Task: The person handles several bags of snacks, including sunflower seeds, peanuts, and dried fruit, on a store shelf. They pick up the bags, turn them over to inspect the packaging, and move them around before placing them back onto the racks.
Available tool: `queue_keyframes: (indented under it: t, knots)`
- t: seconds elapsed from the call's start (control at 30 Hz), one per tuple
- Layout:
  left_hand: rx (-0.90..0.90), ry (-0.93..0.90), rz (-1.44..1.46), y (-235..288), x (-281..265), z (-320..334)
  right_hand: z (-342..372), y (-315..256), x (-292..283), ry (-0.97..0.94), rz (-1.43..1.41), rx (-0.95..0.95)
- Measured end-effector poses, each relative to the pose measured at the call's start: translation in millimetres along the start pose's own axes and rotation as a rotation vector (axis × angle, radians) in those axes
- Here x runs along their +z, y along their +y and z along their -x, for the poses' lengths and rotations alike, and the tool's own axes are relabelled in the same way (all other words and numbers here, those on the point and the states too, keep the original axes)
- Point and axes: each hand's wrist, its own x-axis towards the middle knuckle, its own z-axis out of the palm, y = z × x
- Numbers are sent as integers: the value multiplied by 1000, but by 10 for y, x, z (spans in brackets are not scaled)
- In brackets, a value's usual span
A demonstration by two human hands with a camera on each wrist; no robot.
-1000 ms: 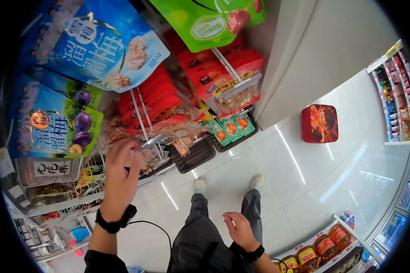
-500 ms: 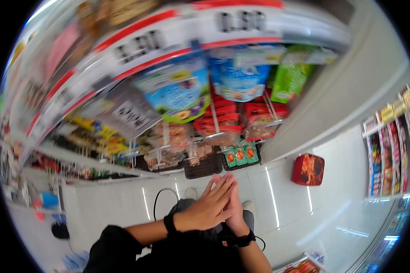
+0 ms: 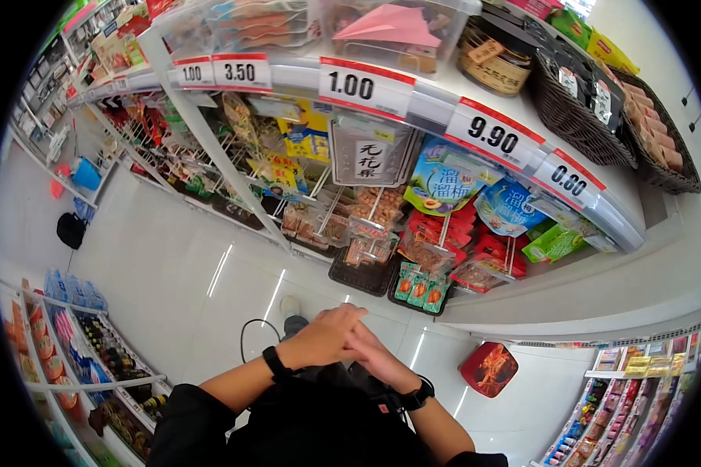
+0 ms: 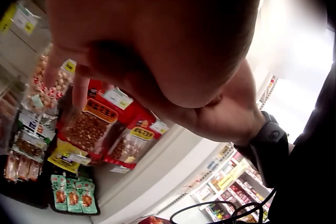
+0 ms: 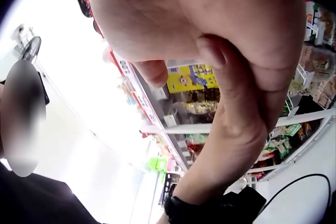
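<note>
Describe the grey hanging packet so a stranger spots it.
On the white shelf edge, find the red-edged 1.00 tag between 3.50 and 9.90. The grey packet hangs below. Unlike the yellow packet and blue-green pouch beside it, it shows black characters on white.

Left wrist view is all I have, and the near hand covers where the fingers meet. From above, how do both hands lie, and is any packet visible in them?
Observer: The head view shows the left hand and right hand touching at the fingers, with no packet visible in either; their undersides are hidden there.
Operator: Good. I see red packets on hooks but not what is over them. What hangs above?
Observer: In the head view, a blue plum pouch hangs just above the red packets.
</note>
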Motion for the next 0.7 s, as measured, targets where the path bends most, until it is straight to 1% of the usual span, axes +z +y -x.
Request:
queue_keyframes:
  t: [0.07, 0.1, 0.13, 0.2, 0.23, 0.27, 0.37, 0.4, 0.43, 0.47, 0.5, 0.53, 0.57, 0.6, 0.63, 0.67, 0.7]
  knots:
    - [-215, -74, 229, -82, -151, 207, -115, -45, 200, 3, 9, -13]
    - [-127, 16, 215, -139, -211, 306, -186, -116, 301, -84, 65, 23]
    - [-120, 5, 226, -187, -279, 398, -257, -124, 409, -167, 118, 56]
    - [-290, -29, 359, -308, -464, 556, -460, 45, 541, -96, 131, 17]
    - [-253, 3, 328, -430, -500, 631, -580, 86, 582, -131, 272, 80]
    - [-236, -19, 329, -539, -572, 700, -695, 150, 637, -159, 405, 141]
    - [-178, -121, 281, -859, -769, 928, -960, 244, 969, -18, 363, 115]
    - [-173, -86, 277, -974, -793, 1037, -1016, 289, 1052, 28, 348, 111]
    - [-171, -38, 273, -1065, -802, 1102, -1085, 306, 1105, 8, 407, 105]
    - [-149, -59, 283, -1109, -803, 1148, -1118, 319, 1147, -18, 463, 99]
    - [-187, -61, 287, -1127, -812, 1205, -1114, 323, 1182, 24, 494, 74]
    - [-226, -61, 284, -1142, -830, 1263, -1079, 352, 1164, 44, 483, 66]
    - [-212, -79, 278, -1194, -790, 1299, -1012, 387, 1088, 93, 594, 30]
    - [-279, -49, 321, -1269, -690, 1301, -917, 385, 998, 141, 711, -4]
    - [-347, -11, 367, -1305, -613, 1278, -791, 341, 902, 155, 715, -13]
    - [-334, -10, 366, -1307, -570, 1243, -640, 288, 778, 220, 705, 6]
    - [-349, 29, 316, -1302, -509, 1201, -484, 242, 637, 280, 696, 26]
